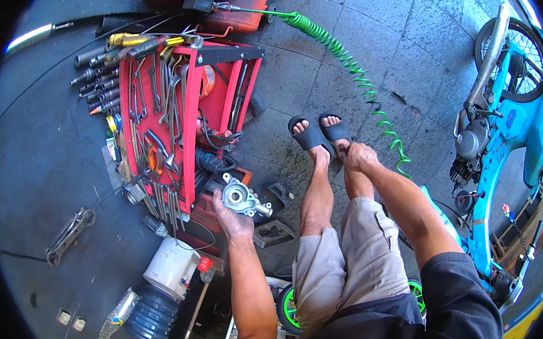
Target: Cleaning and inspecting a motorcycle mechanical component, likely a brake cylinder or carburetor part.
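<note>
A silver cast-metal housing (247, 204) with a round bore, mounting ears and a short pipe stub rests in my left hand (230, 221), whose fingers hold it from the left and below. My right hand (361, 157) is closed in front of my right shin, just below the sandal. Something small and dark shows at its fingertips, but I cannot make out what it is. A red tool rack (184, 131) full of spanners, screwdrivers and pliers stands left of the housing.
A coiled green air hose (338, 48) hangs across the tiled floor. To the right is a light-blue motorcycle frame (514, 121) with its engine. At lower left sit a white canister (171, 268) and a blue water jug (153, 316). A ratchet-like metal part (70, 235) is fixed farther left.
</note>
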`<state>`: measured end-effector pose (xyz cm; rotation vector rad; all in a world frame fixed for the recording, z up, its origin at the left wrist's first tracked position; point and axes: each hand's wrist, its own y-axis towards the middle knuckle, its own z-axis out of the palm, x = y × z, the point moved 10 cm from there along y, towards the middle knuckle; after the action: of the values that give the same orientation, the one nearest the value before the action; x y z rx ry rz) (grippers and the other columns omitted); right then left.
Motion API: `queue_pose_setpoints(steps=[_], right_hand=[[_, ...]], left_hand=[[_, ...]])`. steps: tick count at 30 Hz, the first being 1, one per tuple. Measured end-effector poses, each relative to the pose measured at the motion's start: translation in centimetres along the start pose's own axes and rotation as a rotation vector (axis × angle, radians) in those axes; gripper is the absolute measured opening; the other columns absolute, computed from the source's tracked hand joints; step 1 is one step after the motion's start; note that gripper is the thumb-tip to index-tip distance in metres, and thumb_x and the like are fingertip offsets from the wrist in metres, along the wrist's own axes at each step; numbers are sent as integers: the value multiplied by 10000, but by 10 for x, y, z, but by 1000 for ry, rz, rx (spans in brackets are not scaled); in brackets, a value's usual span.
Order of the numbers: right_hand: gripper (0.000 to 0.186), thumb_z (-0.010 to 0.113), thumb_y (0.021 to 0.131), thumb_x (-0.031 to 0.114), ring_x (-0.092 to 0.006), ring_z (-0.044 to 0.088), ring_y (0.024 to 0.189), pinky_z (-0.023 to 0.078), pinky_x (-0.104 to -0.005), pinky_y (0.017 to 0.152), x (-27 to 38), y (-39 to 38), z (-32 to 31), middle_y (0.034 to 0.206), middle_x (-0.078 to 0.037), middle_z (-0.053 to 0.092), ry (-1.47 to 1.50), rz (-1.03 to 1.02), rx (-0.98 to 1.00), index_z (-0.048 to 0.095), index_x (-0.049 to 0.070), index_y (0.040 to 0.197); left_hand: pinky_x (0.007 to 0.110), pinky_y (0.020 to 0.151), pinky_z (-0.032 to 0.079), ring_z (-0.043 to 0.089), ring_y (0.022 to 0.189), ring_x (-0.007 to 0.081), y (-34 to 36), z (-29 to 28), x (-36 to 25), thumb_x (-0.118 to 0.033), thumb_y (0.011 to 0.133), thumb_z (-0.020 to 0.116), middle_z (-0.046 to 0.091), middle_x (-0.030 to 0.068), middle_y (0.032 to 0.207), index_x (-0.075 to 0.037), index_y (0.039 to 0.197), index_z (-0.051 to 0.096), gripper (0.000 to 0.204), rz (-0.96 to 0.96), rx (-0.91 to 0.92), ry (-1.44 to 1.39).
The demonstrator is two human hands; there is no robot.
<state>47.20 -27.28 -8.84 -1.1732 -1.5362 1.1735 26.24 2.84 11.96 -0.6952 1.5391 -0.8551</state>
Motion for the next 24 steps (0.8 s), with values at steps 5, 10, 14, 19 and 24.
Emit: queue_pose_setpoints(steps=[5, 10, 14, 19, 24], right_hand=[[454, 572, 964, 416, -357, 679, 1188, 556, -449, 983, -17, 13, -29, 1236, -212, 714, -226, 45, -70, 754, 61, 1178], [417, 592, 961, 386, -377, 713, 1095, 569, -449, 942, -25, 2, -30, 1123, -230, 740, -184, 43, -152, 770, 36, 1102], [502, 620, 951, 467, -424, 727, 962, 566, -498, 869, -11, -60, -35, 942, -271, 738, -42, -70, -192, 764, -9, 1017], [509, 664, 935, 482, -467, 707, 884, 537, -548, 809, 6, -174, -44, 861, -330, 688, 217, -299, -205, 744, -20, 963], [487, 657, 928, 479, -438, 726, 893, 569, -530, 853, 4, -186, -41, 913, -262, 739, -151, -201, -465, 768, 6, 960]], left_hand=[[435, 742, 557, 685, 823, 278, -1, -29, 9, -589, 1010, 414, 704, 111, 906, -60, 1131, 667, 599, 16, -11, -41], [464, 752, 564, 689, 809, 285, -7, -20, 39, -584, 1030, 381, 708, 114, 919, -66, 1149, 654, 598, -69, 56, -120], [472, 742, 577, 695, 813, 293, -10, 9, 47, -544, 1049, 315, 710, 126, 929, -49, 1159, 640, 602, -100, 193, -234], [481, 744, 605, 710, 843, 302, -16, 30, 24, -475, 1038, 363, 706, 138, 990, -22, 1211, 597, 538, -28, 415, -216], [476, 749, 595, 707, 862, 308, -30, -5, -9, -476, 1019, 419, 703, 136, 1024, -62, 1247, 562, 494, 78, 440, -39]])
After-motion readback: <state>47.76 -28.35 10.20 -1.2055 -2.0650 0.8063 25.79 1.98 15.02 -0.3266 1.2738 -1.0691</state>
